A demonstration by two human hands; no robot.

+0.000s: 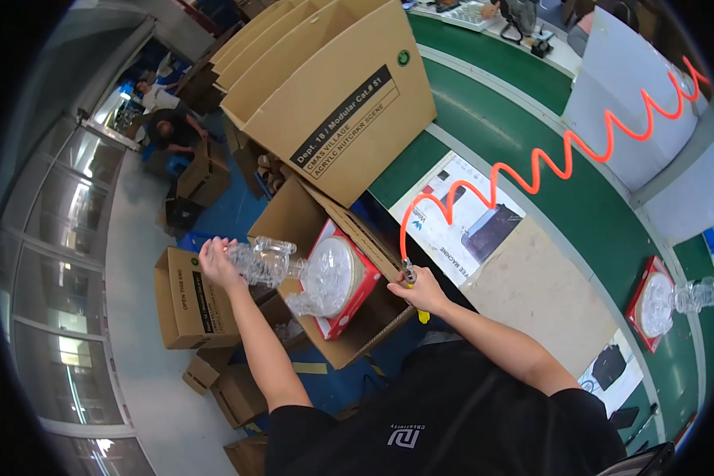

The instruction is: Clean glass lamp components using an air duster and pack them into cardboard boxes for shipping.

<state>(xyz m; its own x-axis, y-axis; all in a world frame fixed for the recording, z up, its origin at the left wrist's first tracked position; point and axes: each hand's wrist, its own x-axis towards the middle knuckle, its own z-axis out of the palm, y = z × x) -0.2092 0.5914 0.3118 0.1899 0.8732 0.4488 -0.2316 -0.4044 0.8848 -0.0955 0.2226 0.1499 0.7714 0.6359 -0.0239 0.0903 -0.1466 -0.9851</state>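
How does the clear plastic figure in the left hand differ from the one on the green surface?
The left hand grips the nearer figure; no hand touches the farther figure. The nearer figure is at an open brown carton, while the farther figure rests on the green surface. Both are clear plastic with red packaging.

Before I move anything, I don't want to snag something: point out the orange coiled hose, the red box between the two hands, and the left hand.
Orange coiled hose [535,173]: head view, on a middle coil.
Red box [359,300]: head view, on its red side.
Left hand [220,263]: head view, mid-hand.
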